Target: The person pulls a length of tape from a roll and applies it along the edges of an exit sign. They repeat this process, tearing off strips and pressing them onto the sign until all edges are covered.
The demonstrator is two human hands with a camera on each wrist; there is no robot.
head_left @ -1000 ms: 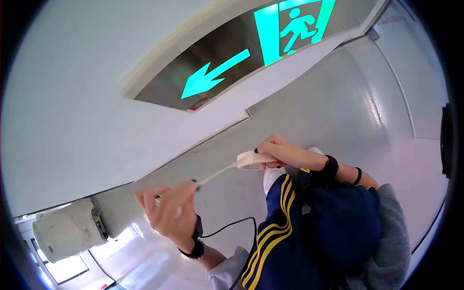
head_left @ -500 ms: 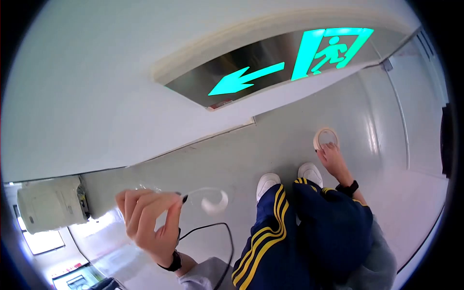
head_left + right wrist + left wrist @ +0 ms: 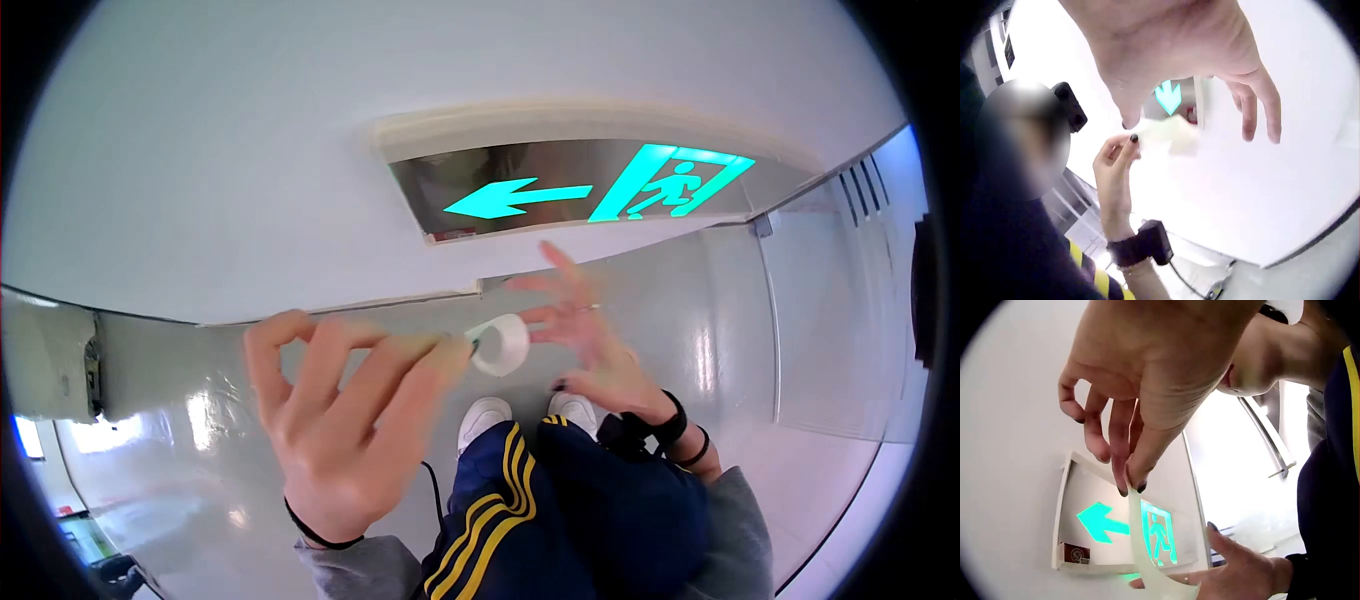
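Observation:
A strip of pale masking tape (image 3: 503, 347) hangs curled in a loop from my left hand (image 3: 350, 420), pinched at one end between thumb and fingertip. The left wrist view shows the tape strip (image 3: 1140, 540) drooping in a curve below those fingers. My right hand (image 3: 600, 350) is held up beside the loop, fingers spread and extended, fingertips right at the tape's edge in the head view. In the right wrist view the tape (image 3: 1182, 140) lies below the right palm, blurred. The tape roll is out of sight.
A lit green exit sign (image 3: 520, 195) with a pale frame is on the white wall (image 3: 250, 150) just beyond the hands. Below are a grey floor (image 3: 640, 275) and the person's white shoes (image 3: 485, 415). A black cable (image 3: 434, 495) hangs near the left sleeve.
The tape strip has come apart from the roll, which the right hand held earlier and no longer holds. The right hand has risen leftward to the strip; both hands are now close together.

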